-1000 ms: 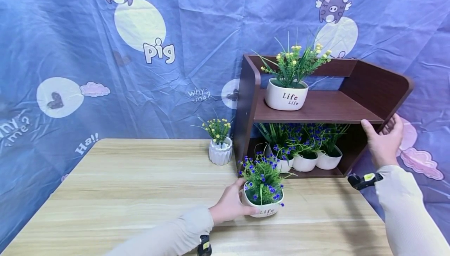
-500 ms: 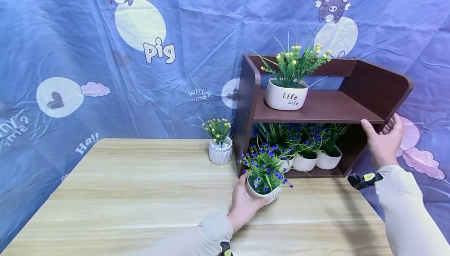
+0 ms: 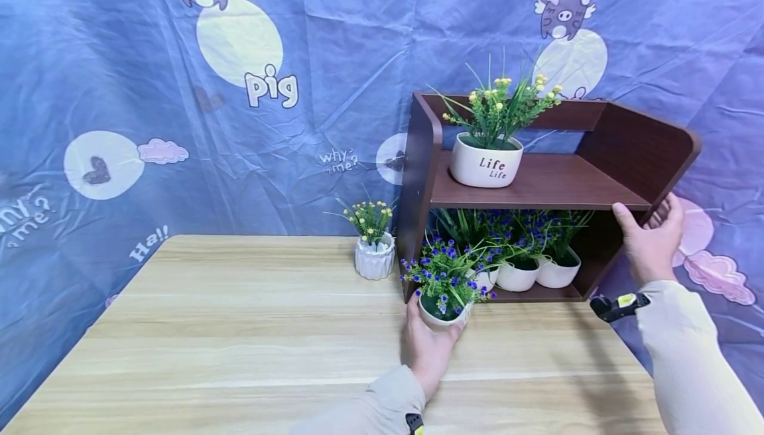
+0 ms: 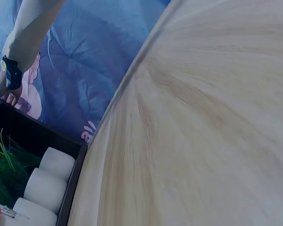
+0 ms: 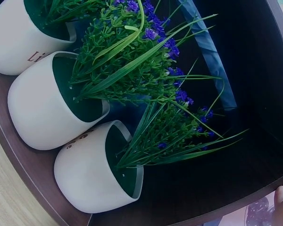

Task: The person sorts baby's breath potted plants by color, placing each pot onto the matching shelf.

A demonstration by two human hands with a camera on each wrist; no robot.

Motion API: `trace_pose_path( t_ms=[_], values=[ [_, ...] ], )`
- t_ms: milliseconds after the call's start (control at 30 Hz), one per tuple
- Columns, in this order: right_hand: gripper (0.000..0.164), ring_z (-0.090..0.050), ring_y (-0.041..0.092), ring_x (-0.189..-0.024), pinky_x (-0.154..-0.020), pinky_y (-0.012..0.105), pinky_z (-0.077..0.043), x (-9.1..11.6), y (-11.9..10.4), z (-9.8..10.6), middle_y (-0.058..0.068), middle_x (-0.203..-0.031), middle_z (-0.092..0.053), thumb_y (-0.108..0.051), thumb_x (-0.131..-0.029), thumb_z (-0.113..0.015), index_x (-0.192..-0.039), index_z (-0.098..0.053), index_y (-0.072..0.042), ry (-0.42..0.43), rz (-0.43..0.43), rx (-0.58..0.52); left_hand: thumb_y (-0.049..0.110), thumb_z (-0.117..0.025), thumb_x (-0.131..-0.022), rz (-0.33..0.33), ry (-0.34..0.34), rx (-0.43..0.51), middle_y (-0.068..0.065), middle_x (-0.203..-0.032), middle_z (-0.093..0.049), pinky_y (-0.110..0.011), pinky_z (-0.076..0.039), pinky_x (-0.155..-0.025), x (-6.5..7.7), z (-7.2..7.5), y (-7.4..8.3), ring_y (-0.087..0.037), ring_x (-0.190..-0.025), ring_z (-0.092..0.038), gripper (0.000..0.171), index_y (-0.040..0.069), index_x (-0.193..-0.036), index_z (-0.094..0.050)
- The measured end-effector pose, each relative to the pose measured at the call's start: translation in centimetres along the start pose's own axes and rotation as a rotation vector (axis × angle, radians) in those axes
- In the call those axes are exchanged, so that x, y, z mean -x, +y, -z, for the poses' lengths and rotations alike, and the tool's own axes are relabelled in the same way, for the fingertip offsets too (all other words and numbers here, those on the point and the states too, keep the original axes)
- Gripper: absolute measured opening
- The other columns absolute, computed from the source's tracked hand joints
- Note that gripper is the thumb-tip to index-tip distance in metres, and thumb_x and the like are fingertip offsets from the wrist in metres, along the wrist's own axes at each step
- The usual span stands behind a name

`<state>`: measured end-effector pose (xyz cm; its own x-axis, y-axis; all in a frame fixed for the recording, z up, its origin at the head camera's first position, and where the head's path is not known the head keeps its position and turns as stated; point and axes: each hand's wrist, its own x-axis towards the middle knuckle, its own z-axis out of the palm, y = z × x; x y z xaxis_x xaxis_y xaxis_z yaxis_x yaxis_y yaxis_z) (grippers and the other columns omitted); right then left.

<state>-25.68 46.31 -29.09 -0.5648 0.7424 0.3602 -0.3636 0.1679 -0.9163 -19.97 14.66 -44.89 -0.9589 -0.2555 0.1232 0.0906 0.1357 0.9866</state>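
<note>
My left hand (image 3: 428, 350) grips a white oval pot of artificial plants with blue flowers (image 3: 444, 282), thumb and fingers around its sides. The pot tilts slightly in front of the lower left opening of a dark brown two-tier shelf (image 3: 555, 186). My right hand (image 3: 655, 243) holds the shelf's right side panel, with the thumb at the front edge and the fingers behind. On the lower tier, white pots with blue flowers stand in a row, including a middle pot (image 5: 52, 101) and a rightmost pot (image 5: 94, 169). The held plant partly hides the leftmost ones.
A white "Life" pot with yellow flowers (image 3: 486, 162) stands on the upper tier at the left. A small fluted white pot (image 3: 375, 259) with yellow flowers sits on the wooden table (image 3: 239, 329), left of the shelf. A blue printed cloth (image 3: 334, 50) hangs behind.
My left hand has lifted the blue-flowered pot and carried it away from me toward the shelf's lower left opening, tilting it. My right hand has stayed on the side panel.
</note>
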Motion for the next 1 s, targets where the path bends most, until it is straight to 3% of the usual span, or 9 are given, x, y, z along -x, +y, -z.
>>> trace_pose_path(
  t_ms=[267,467,600,800,900,1000],
  values=[
    [0.071,-0.044,0.005,-0.115,-0.097,0.011,-0.031,0.0,-0.1,0.0,-0.005,-0.127,-0.048,-0.006,-0.08,-0.075,-0.14,-0.041,-0.019,0.001,-0.009,0.01,-0.002,-0.087,-0.054,0.011,0.148,0.189,-0.018,-0.13,-0.055,-0.055,-0.035,-0.104,-0.2,-2.7,-0.1,-0.038,-0.12,-0.051,0.095,0.005,-0.138,-0.043],
    [0.071,-0.045,0.005,-0.114,-0.096,0.01,-0.032,0.0,0.1,0.0,-0.005,-0.127,-0.048,-0.006,-0.08,-0.075,-0.14,-0.04,-0.019,0.006,-0.002,0.01,-0.014,-0.082,-0.052,-0.032,0.271,0.326,-0.018,-0.133,-0.05,-0.053,-0.041,-0.101,-0.6,-4.4,0.1,-0.038,-0.122,-0.048,0.094,0.003,-0.136,-0.044],
    [0.071,-0.044,0.005,-0.115,-0.097,0.011,-0.032,-0.1,0.1,0.0,-0.004,-0.127,-0.048,-0.005,-0.08,-0.075,-0.141,-0.04,-0.018,0.005,-0.001,-0.006,-0.017,-0.081,-0.049,-0.054,0.365,0.321,-0.017,-0.132,-0.051,-0.051,-0.038,-0.103,-0.9,-5.1,0.2,-0.036,-0.122,-0.048,0.093,0.0,-0.134,-0.046],
    [0.071,-0.044,0.005,-0.116,-0.097,0.011,-0.032,-0.1,0.0,0.0,-0.005,-0.128,-0.049,-0.005,-0.08,-0.075,-0.14,-0.04,-0.019,0.006,-0.001,-0.003,-0.019,-0.081,-0.043,-0.154,0.479,0.239,-0.019,-0.13,-0.051,-0.05,-0.036,-0.102,-0.9,-5.9,0.0,-0.035,-0.121,-0.047,0.095,-0.004,-0.131,-0.048],
    [0.072,-0.044,0.005,-0.117,-0.097,0.01,-0.031,-0.1,0.1,0.0,-0.005,-0.128,-0.048,-0.006,-0.08,-0.075,-0.141,-0.04,-0.019,0.005,0.0,0.009,-0.016,-0.083,-0.045,-0.166,0.482,0.217,-0.023,-0.132,-0.048,-0.051,-0.036,-0.103,-0.9,-6.1,-0.1,-0.037,-0.122,-0.045,0.095,-0.005,-0.132,-0.047],
    [0.072,-0.044,0.005,-0.117,-0.097,0.01,-0.031,-0.1,0.2,0.0,-0.005,-0.128,-0.048,-0.007,-0.08,-0.075,-0.141,-0.04,-0.019,0.005,-0.001,0.016,-0.014,-0.082,-0.051,-0.122,0.422,0.219,-0.023,-0.138,-0.041,-0.051,-0.036,-0.104,-0.8,-6.0,0.0,-0.038,-0.125,-0.043,0.095,-0.003,-0.137,-0.044]
  ],
)
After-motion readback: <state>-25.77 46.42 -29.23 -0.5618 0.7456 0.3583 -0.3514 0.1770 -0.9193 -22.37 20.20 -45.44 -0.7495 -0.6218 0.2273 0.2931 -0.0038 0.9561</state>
